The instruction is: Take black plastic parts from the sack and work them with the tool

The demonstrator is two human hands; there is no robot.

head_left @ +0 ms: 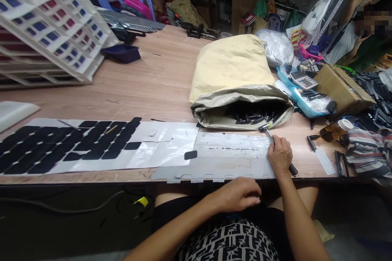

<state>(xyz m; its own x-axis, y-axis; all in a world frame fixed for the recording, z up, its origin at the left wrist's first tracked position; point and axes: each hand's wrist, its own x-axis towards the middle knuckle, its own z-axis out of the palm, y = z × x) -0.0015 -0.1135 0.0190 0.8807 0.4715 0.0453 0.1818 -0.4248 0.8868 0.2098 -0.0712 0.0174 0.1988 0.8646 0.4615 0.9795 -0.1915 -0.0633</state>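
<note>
My right hand [280,155] rests on the table's front edge, closed around a small metal-tipped tool [269,131] with a black handle, its tip pointing at the mouth of a sack. The sack [232,73] lies on its side, open toward me, with several black parts [254,116] inside. My left hand [241,193] hangs below the table edge over my lap, fingers curled; what they hold is hidden. A grey metal plate [220,163] lies under my right hand. One black pad [190,155] sits on a white sheet [159,147] to the left.
Several black pads [61,142] cover the sheet's left part. White trays [49,20] stack at the back left, beside a dark tray [121,53]. A calculator [303,79], cardboard box [339,87], bottle [335,129] and black parts crowd the right. Another person [364,32] sits at the far right.
</note>
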